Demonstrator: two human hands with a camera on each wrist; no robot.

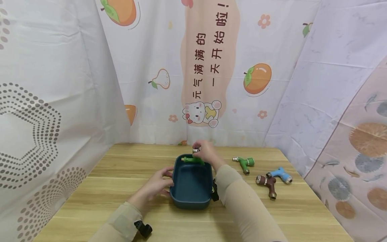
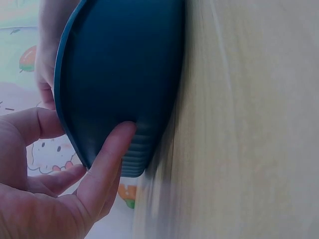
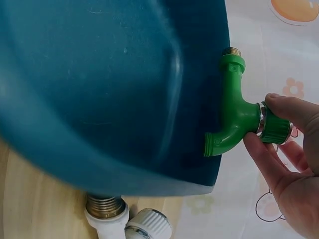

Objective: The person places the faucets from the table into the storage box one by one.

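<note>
My right hand (image 1: 205, 154) is at the far end of a dark teal plastic basin (image 1: 193, 204). It pinches the ribbed knob of a green tap (image 3: 233, 112) between thumb and fingers. The tap's spout and brass threaded end overlap the basin's far wall in the right wrist view. On the basin's left side, my left hand (image 1: 158, 181) grips the wall. In the left wrist view, one digit of the left hand (image 2: 55, 179) presses the outer wall while others reach the rim.
Right of the basin lie a second green tap (image 1: 245, 163), a brown tap (image 1: 268, 185) and a light blue tap (image 1: 280, 174) on the wooden table (image 1: 121, 171). A white tap (image 3: 112, 226) shows beside the basin in the right wrist view. Printed curtains (image 1: 157, 111) surround the table.
</note>
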